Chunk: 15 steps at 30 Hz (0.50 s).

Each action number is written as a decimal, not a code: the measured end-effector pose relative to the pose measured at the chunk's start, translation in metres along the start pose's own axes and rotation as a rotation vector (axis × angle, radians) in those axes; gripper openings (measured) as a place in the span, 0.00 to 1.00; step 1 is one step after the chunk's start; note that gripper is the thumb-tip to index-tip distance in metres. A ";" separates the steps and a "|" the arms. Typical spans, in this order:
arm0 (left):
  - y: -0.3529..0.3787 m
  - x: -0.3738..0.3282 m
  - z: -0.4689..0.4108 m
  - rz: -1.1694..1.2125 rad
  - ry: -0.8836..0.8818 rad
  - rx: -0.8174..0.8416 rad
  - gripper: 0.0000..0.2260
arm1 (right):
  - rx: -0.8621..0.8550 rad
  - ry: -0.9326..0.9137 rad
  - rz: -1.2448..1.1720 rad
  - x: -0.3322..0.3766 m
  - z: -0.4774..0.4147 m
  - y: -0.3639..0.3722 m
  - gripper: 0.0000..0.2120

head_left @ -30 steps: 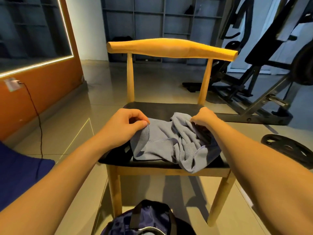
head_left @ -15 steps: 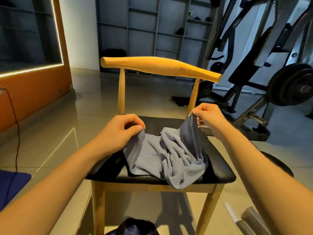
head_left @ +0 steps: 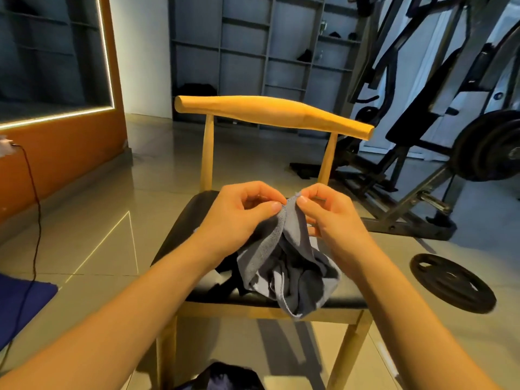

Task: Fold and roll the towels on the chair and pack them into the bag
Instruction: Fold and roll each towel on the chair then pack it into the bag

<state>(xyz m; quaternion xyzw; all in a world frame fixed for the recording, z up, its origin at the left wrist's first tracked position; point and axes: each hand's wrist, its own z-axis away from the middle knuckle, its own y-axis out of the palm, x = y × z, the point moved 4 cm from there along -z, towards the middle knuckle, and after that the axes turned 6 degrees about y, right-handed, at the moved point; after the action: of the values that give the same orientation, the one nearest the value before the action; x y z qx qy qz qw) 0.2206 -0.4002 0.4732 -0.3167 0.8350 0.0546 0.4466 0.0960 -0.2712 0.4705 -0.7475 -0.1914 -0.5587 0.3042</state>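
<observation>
A grey towel (head_left: 287, 266) hangs bunched above the black seat of a wooden chair (head_left: 270, 111), its lower folds resting near the seat's front edge. My left hand (head_left: 239, 218) pinches the towel's top edge between thumb and fingers. My right hand (head_left: 326, 215) pinches the same edge right beside it, so both hands meet at the top of the cloth. The dark blue bag (head_left: 222, 378) lies on the floor under the chair's front, only its top showing at the bottom of the view.
A weight plate (head_left: 453, 282) lies on the tiled floor right of the chair. A weight bench and barbell rack (head_left: 439, 153) stand behind to the right. A blue mat (head_left: 19, 299) and a cable lie on the left. Grey shelving lines the back wall.
Both hands lifted the towel's edge off the seat and came together at the middle. Earlier they held it apart, left and right. The view has tilted up, so less of the bag shows.
</observation>
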 end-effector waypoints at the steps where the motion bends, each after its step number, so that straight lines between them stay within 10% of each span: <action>1: 0.000 0.000 0.000 0.023 -0.002 -0.022 0.07 | 0.008 -0.015 -0.016 0.001 0.002 0.003 0.07; 15: 0.008 0.009 0.000 0.021 0.026 -0.089 0.02 | 0.064 -0.131 -0.122 -0.005 0.009 0.015 0.06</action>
<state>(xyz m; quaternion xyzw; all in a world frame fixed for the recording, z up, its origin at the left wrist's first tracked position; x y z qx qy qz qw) 0.2124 -0.3985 0.4645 -0.3283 0.8407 0.0922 0.4207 0.1105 -0.2755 0.4606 -0.7594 -0.2736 -0.5196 0.2800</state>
